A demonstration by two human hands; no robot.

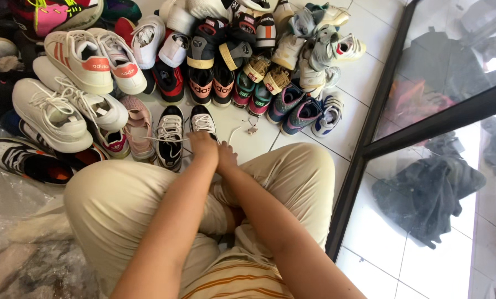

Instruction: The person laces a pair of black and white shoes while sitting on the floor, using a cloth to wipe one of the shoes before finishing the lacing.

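Note:
I sit cross-legged on a white tile floor in beige trousers [120,205]. Both arms reach forward over my knees to a pair of black and white sneakers [170,135] with white laces. My left hand [203,145] is closed at the heel of the right-hand sneaker [203,119]. A white shoelace [148,138] runs taut from it to the left, across the other sneaker. My right hand [226,158] is closed right beside the left one, and a loose lace end [234,133] curls away just above it. My fingers are hidden under the backs of my hands.
Several pairs of sneakers lie in a heap ahead: white ones [54,113] at left, a pink one [139,126], and blue ones [292,111] further right. Crinkled clear plastic [15,243] lies at left. A black-framed glass door [364,144] stands at right, with dark clothes [425,194] behind it.

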